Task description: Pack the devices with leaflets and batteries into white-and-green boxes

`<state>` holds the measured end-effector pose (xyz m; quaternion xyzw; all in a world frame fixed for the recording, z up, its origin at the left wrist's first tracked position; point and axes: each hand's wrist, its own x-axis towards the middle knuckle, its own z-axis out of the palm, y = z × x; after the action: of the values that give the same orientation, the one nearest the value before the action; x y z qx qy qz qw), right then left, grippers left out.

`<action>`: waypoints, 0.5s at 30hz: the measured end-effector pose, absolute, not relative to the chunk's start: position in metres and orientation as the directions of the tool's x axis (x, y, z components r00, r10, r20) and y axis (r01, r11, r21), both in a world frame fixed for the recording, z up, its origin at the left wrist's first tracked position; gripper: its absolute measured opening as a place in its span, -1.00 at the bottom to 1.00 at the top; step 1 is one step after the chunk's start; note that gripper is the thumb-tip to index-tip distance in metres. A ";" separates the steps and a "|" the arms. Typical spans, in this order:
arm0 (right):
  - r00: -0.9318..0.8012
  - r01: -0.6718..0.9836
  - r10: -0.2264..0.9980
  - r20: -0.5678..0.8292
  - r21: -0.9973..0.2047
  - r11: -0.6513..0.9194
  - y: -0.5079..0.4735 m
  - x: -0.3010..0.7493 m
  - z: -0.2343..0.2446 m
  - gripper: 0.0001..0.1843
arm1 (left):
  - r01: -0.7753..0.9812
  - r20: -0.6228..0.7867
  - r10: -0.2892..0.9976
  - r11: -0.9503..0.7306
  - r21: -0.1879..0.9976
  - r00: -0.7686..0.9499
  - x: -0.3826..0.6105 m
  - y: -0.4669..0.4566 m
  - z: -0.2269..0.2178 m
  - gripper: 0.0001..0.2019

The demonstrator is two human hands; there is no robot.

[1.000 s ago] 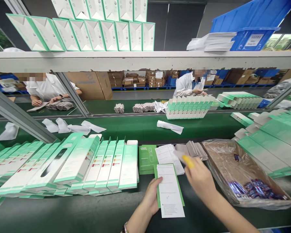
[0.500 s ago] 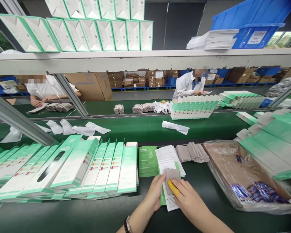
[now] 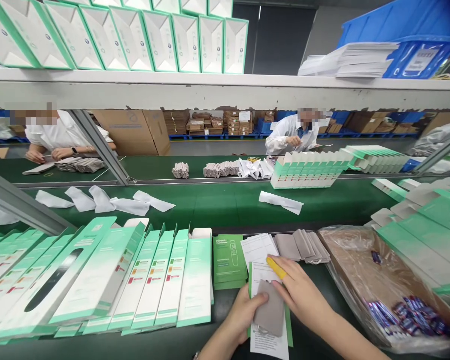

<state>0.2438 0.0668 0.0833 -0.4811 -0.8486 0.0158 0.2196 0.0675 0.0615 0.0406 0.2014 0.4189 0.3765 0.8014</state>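
Observation:
My left hand (image 3: 245, 310) is closed around a small stack, its thumb pressing on top. Uppermost in that stack is a grey cloth pouch (image 3: 269, 312), lying over a printed white leaflet (image 3: 262, 274), with a green booklet (image 3: 289, 330) underneath. My right hand (image 3: 303, 285), a yellow finger cover on one finger, has its fingers closed at the leaflet's upper right edge, by the pouch's top. Just beyond the hands are more green booklets (image 3: 229, 262), white leaflets (image 3: 258, 243) and a pile of grey pouches (image 3: 303, 246).
Green-and-white boxes (image 3: 195, 280) stand in rows at left. On the right, a plastic-lined carton (image 3: 354, 250) holds batteries (image 3: 416, 312); flat boxes (image 3: 423, 225) lie behind it. A shelf (image 3: 210, 92) crosses overhead. Two people in white work across the green belt (image 3: 217, 200).
My right hand has moved from the pouch's face up to the leaflet's top edge. The left thumb now lies over the pouch, and the stack has come nearer to me.

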 end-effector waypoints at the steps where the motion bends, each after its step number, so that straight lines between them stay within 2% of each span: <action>1: -0.459 0.814 0.823 0.334 -0.212 0.540 0.073 0.243 0.084 -0.58 | -0.410 -0.524 0.775 0.632 0.658 0.353 0.067 0.062 0.040 -0.53; 4: -0.548 0.794 0.810 0.207 -0.177 0.582 0.083 0.237 0.084 -0.61 | -0.369 -0.492 0.815 0.578 0.728 0.307 0.064 0.064 0.040 -0.54; 8: -0.585 0.785 0.810 0.028 -0.229 0.575 0.117 0.246 0.101 -0.70 | -0.363 -0.459 0.844 0.534 0.763 0.276 0.062 0.070 0.038 -0.53; 10: -0.452 0.876 0.892 -0.014 -0.193 0.441 0.164 0.263 0.112 -0.71 | -0.379 -0.493 0.832 0.555 0.741 0.255 0.059 0.073 0.036 -0.51; 13: -0.200 0.972 0.978 0.057 -0.114 0.206 0.257 0.295 0.119 -0.63 | -0.424 -0.537 0.806 0.588 0.688 0.248 0.054 0.072 0.035 -0.51; 15: -0.058 0.992 0.996 0.074 -0.112 0.066 0.311 0.312 0.113 -0.59 | -0.449 -0.556 0.791 0.607 0.656 0.255 0.053 0.070 0.035 -0.52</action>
<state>0.3122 0.3108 0.1133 -0.6833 -0.7270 0.0156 0.0653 0.0528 0.0704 0.0349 0.1861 0.4586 0.4026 0.7700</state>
